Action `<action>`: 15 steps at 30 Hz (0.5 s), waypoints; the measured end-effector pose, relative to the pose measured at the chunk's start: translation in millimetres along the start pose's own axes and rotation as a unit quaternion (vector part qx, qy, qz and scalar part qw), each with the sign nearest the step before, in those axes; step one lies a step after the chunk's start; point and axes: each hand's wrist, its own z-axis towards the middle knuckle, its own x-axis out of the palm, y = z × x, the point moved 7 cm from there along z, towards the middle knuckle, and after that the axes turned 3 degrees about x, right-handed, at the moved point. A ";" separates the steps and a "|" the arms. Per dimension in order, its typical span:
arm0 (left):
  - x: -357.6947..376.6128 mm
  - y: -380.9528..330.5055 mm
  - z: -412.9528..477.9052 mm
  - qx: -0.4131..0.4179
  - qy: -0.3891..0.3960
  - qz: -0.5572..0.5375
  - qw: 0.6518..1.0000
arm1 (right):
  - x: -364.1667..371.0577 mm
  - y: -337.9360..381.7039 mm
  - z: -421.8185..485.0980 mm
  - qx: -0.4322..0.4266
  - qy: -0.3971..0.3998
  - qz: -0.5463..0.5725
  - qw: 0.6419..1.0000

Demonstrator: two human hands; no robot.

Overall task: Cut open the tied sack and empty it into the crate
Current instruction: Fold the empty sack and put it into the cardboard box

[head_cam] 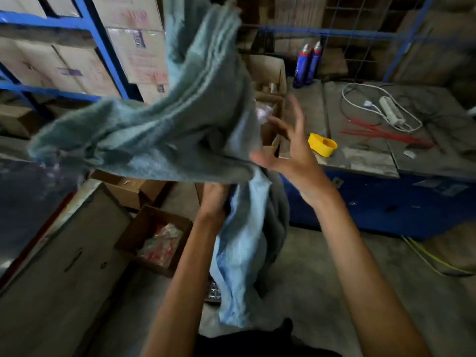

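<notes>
A large blue-green woven sack (164, 119) is up in the air at centre left, blurred and spread out, with a lighter blue part (242, 253) hanging down to the floor. My left hand (215, 199) is under the cloth at centre and grips the sack from below. My right hand (291, 148) is raised beside the sack's right edge with its fingers spread and nothing in it. No crate can be made out; the cloth hides what lies behind it.
An open cardboard box (154, 238) with red-and-white packets stands on the floor at left. A grey worktop (373, 161) on a blue base holds a yellow tape holder (322, 144), red zip ties (381, 134), a white power strip (391, 110) and spray cans (306, 64). Blue shelving (103, 47) with cartons fills the left.
</notes>
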 end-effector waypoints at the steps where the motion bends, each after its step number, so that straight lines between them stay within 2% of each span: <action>1: -2.7 -11.8 3.4 0.048 -0.002 -0.049 0.998 | -9.5 -9.0 -10.9 0.016 0.025 0.009 1.000; 2: -9.0 -22.2 5.7 0.074 -0.023 -0.098 0.992 | -15.5 -26.1 -23.2 0.048 0.053 -0.023 0.997; 4: -21.9 -37.4 17.4 0.073 -0.074 -0.174 0.979 | -15.1 -80.5 -44.1 0.138 0.102 -0.195 0.966; 6: -14.2 -48.8 33.3 0.027 -0.012 -0.242 0.970 | -0.5 -129.2 -58.7 0.191 0.104 -0.335 0.917; 7: -5.6 -58.8 29.6 0.015 0.005 -0.258 0.966 | 11.2 -142.3 -61.1 0.187 0.086 -0.347 0.915; 9: 8.2 -85.7 20.8 0.041 0.007 -0.269 0.962 | 34.0 -155.4 -58.2 0.162 0.034 -0.299 0.940; 11: 19.9 -102.4 17.2 0.055 0.021 -0.267 0.962 | 51.4 -169.9 -52.0 0.186 0.012 -0.205 0.961; 13: 23.2 -118.2 14.8 0.068 0.050 -0.270 0.959 | 54.1 -175.8 -43.5 0.194 -0.007 -0.138 0.971; 15: 6.1 -133.7 15.7 0.104 0.033 -0.247 0.963 | 36.8 -172.2 -36.8 0.194 -0.056 -0.112 0.973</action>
